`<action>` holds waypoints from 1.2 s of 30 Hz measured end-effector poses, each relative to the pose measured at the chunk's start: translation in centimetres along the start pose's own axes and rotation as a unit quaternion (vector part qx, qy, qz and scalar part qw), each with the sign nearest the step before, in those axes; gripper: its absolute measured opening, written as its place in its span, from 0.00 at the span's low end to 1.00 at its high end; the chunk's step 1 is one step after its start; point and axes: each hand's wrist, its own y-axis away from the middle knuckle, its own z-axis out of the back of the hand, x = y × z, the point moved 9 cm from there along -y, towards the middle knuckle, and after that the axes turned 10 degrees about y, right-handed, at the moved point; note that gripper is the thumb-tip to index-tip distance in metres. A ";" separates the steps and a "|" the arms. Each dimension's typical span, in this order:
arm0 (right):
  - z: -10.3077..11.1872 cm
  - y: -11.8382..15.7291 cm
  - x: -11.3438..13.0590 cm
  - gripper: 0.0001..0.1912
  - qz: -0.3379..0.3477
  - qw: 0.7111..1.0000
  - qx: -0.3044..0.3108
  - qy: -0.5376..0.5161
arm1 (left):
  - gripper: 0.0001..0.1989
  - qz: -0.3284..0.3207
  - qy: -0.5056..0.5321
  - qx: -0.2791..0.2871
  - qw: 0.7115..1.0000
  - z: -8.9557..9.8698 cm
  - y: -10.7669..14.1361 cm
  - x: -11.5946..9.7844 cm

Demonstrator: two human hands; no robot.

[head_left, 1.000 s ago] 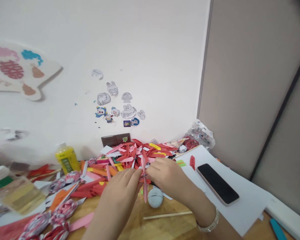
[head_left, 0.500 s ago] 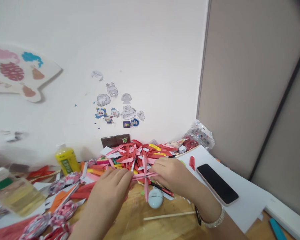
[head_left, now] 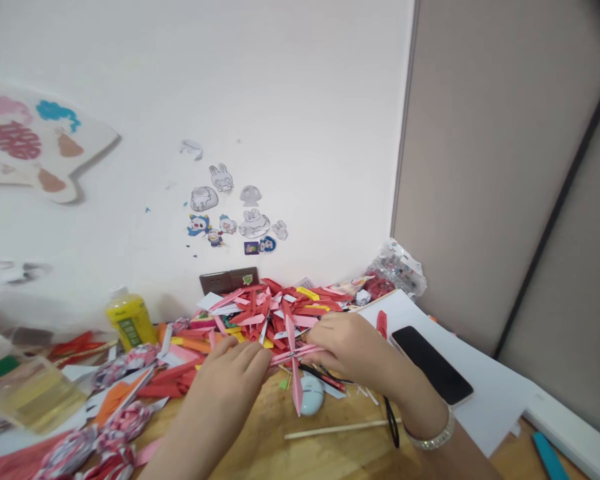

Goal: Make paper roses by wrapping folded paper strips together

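Note:
A pink folded-paper piece (head_left: 297, 383) with several pointed arms spreads out between my hands. My left hand (head_left: 237, 380) is closed on its left arm. On the other side my right hand (head_left: 343, 343) pinches the right arm; a beaded bracelet is on that wrist. One arm points up and another points down, in front of a pale blue rounded object (head_left: 311, 396). Behind the hands lies a heap of red, pink and yellow folded strips (head_left: 265, 303). My fingertips are partly hidden.
A thin wooden stick (head_left: 337, 429) lies on the wooden table. On the right, a black phone (head_left: 433, 365) rests on white paper (head_left: 500, 407). At left stand a yellow bottle (head_left: 133, 321) and a clear jar (head_left: 35, 393). Braided cords (head_left: 73, 453) lie at lower left.
Both hands and the pink piece have shifted slightly right, and its lower arm has swung a little to the right. The view has turned slightly. Both hands keep their hold.

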 end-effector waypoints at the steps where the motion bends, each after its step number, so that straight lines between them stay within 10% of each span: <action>1: 0.1 0.0 0.1 0.12 0.003 1.000 -0.002 -0.003 | 0.17 0.000 0.014 -0.002 1.000 0.3 0.0 -0.1; 10: 0.5 0.3 0.1 0.11 0.015 0.999 -0.026 -0.013 | 0.15 0.103 0.208 0.001 0.973 1.4 0.3 1.1; 24: 0.8 0.1 1.1 0.12 0.036 0.999 -0.033 0.007 | 0.19 -0.034 0.104 -0.053 0.993 1.3 0.0 -0.8; 36: 0.9 0.2 0.8 0.08 0.019 0.999 -0.025 0.024 | 0.14 -0.004 -0.002 -0.036 0.999 0.2 -0.7 -1.7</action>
